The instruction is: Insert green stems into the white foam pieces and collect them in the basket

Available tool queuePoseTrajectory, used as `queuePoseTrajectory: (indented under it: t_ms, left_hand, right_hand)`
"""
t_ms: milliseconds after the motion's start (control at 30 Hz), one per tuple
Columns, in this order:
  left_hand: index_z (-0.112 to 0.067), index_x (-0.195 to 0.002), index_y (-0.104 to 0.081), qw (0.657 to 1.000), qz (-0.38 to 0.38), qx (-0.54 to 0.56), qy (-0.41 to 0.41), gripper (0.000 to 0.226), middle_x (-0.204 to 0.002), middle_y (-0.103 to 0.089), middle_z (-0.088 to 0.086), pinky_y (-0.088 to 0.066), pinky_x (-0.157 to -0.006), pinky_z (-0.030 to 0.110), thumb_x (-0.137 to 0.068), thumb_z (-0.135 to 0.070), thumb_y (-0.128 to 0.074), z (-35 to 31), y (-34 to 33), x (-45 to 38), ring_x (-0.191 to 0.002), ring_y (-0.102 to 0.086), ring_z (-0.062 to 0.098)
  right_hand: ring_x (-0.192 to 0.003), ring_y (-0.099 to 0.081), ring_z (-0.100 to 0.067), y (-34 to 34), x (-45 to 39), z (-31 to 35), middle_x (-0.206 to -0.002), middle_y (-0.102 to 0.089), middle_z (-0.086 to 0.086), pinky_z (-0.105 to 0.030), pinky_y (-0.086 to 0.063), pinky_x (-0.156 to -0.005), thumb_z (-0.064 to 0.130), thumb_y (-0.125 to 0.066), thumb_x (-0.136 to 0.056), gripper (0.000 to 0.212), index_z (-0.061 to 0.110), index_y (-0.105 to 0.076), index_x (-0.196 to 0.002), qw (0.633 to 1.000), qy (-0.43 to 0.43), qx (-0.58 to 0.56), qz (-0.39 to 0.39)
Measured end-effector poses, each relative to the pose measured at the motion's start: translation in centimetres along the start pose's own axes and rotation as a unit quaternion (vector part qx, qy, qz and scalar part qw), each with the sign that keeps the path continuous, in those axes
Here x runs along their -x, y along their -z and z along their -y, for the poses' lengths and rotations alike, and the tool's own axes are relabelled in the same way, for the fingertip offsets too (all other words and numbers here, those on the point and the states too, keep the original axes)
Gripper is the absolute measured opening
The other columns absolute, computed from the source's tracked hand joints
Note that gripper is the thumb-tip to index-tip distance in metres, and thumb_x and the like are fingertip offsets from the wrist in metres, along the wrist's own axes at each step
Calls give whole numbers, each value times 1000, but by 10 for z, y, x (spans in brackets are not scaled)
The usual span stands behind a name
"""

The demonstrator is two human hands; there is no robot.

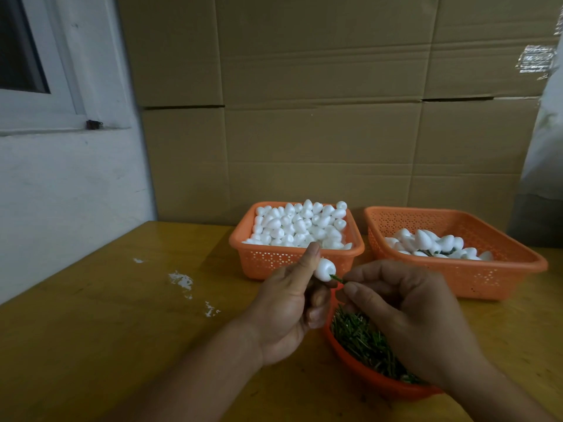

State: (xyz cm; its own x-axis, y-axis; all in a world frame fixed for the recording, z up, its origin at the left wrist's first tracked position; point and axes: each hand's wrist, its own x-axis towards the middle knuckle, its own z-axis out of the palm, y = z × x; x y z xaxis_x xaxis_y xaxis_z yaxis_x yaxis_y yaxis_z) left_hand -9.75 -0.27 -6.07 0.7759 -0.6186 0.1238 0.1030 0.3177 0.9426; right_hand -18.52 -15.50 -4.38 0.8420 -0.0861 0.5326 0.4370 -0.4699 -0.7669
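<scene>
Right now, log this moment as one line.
step: stem insertion | left hand: holds foam piece | right hand: pinches green stem at piece

1. A big brown cardboard wall (320,102) fills the top and middle.
2. A window (21,47) sits at the upper left.
3. White crumbs (181,281) lie on the yellow table (106,330), lower left.

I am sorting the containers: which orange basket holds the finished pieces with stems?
The right basket: green stems show among its few foam pieces. The left basket is heaped with plain ones.
</scene>
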Motion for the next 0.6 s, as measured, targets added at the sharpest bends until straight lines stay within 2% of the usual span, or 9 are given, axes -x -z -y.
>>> queuePoseTrajectory:
  t_ms: [200,367,533,600]
  left_hand:
    - [-19,-72,-63,1000,5,-20,-6,43,-58,-39,3,-29,-47,23,-83,-61,-60,0,0,1,-48,-36,12]
    - [-20,-68,-62,999,-5,-41,-13,41,-56,-41,1,-27,-47,24,-81,-59,-63,0,-1,2,-46,-36,10]
    - [-20,-67,-63,998,-13,-54,-16,40,-55,-40,2,-26,-47,24,-76,-59,-66,-1,-3,4,-47,-35,11]
    - [-19,-66,-62,998,-16,-64,-22,41,-55,-39,2,-27,-47,24,-77,-58,-65,-1,-4,4,-47,-34,12]
  right_hand:
    - [-55,-66,-1,-2,2,0,-71,-75,9,-6,-42,-51,16,-72,-88,17,30,-73,-80,999,8,40,-12]
    - [-62,-69,2,-6,5,0,-69,-72,21,-20,-53,-56,21,-76,-85,17,35,-71,-77,993,27,111,-42]
    - [-60,-67,6,-8,6,0,-69,-70,26,-12,-50,-55,21,-75,-84,16,35,-69,-79,989,44,135,-43]
    - [-60,-66,5,-8,7,0,-70,-70,27,-13,-50,-55,21,-75,-84,16,35,-69,-80,988,50,142,-42]
